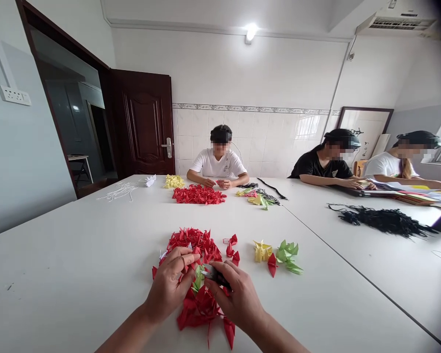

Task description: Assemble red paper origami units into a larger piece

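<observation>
While both hands hover close together over the red paper cranes [198, 274], the left hand [171, 284] pinches a green crane [197, 280]; the right hand [238, 296] grips a small dark object [216, 274].

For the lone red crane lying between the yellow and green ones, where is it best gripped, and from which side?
Probably pinch the red crane at its narrow lower tip, coming from the near table edge. That tip points toward the wearer with bare table around it, while the yellow crane and green cranes crowd its upper sides.
</observation>
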Tool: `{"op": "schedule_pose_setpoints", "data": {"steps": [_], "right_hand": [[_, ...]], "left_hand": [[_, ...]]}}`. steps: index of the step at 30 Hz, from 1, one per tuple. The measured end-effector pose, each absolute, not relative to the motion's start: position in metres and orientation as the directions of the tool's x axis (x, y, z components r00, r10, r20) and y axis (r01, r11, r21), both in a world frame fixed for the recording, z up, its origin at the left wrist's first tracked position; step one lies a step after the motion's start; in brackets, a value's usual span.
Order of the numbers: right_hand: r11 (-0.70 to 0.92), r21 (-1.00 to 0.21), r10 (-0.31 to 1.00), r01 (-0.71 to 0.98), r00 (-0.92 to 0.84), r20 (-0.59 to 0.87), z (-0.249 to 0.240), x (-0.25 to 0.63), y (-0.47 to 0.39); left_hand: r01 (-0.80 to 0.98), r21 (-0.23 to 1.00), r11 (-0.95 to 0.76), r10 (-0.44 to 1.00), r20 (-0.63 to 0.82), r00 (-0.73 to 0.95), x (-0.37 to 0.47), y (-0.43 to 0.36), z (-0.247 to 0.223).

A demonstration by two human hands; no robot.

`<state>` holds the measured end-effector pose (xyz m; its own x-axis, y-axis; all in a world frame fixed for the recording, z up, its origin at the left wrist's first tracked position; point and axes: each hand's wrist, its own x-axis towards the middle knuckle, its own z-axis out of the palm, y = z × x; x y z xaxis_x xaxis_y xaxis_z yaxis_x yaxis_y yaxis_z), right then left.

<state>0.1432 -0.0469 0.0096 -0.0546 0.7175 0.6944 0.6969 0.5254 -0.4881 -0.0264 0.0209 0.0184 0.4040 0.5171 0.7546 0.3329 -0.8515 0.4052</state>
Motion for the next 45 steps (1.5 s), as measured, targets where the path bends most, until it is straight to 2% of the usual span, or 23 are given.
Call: {"op": "schedule_pose_setpoints", "data": {"steps": [4,11,19,25,45], "right_hand": [[0.525,-0.466,0.715,0.712,-0.071,0.696,0.008,0.143,-0.047],[0.544,-0.403,0.691,0.736,-0.121,0.712,0.01,0.141,-0.049],[0.541,-0.376,0.696,0.752,-0.15,0.703,0.009,0.138,-0.054],[0.507,-0.436,0.719,0.743,-0.086,0.69,0.006,0.14,-0.054],[0.479,-0.455,0.728,0.751,-0.05,0.684,0.009,0.137,-0.057]], "left_hand": [[0.321,0.42,-0.849,0.523,0.754,0.397,-0.026,0.021,0.02],[0.288,0.605,-0.743,0.67,0.675,0.309,-0.021,0.016,0.028],[0.215,0.703,-0.677,0.734,0.627,0.261,-0.018,0.01,0.026],[0.146,0.732,-0.666,0.734,0.608,0.302,-0.015,0.007,0.024],[0.111,0.752,-0.65,0.736,0.586,0.34,-0.012,0.002,0.023]]}}
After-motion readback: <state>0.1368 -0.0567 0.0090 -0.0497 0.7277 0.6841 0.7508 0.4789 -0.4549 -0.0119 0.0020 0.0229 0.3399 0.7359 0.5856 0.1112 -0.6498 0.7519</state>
